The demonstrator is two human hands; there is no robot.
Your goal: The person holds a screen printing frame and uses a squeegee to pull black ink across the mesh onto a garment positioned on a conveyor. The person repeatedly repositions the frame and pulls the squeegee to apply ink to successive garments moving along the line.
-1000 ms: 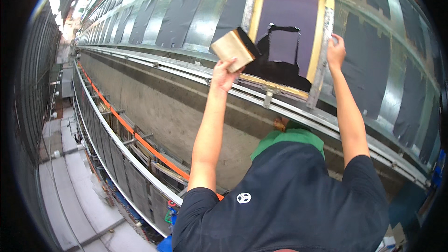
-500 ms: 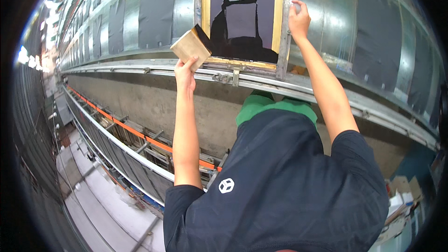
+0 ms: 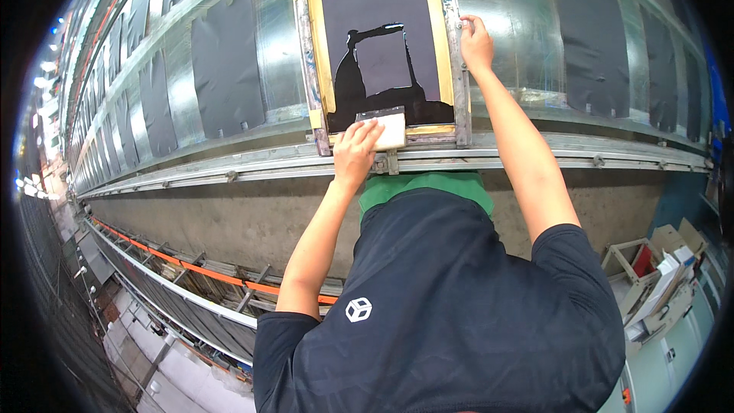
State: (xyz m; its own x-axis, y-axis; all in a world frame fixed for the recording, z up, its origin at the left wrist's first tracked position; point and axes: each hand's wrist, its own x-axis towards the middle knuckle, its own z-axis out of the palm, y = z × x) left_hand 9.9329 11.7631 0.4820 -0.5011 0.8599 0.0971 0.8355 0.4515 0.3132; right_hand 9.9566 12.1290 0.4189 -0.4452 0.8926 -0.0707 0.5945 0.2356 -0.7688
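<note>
A screen printing frame [image 3: 310,69] with yellow-taped inner borders lies on the long table in front of me. Across the lower part of its dark mesh spreads glossy black ink [image 3: 350,86], which also outlines a rectangle higher up. My left hand [image 3: 356,154] is closed round a pale, flat-handled squeegee [image 3: 393,131]. The squeegee's dark blade edge sits at the near end of the mesh, against the ink. At the frame's right side rail, my right hand [image 3: 478,46] has its fingers curled on the edge.
Dark fabric pieces [image 3: 227,61] lie in a row along the shiny table [image 3: 520,23], on both sides of the frame. A metal rail [image 3: 535,154] runs along its near edge. Behind me on the left stands a rack with an orange bar [image 3: 191,261]; cardboard boxes [image 3: 665,268] are at right.
My left hand has brought the squeegee from beside the frame's left corner, tilted in the air, down to the near end of the mesh. My right hand stays at the frame's right side.
</note>
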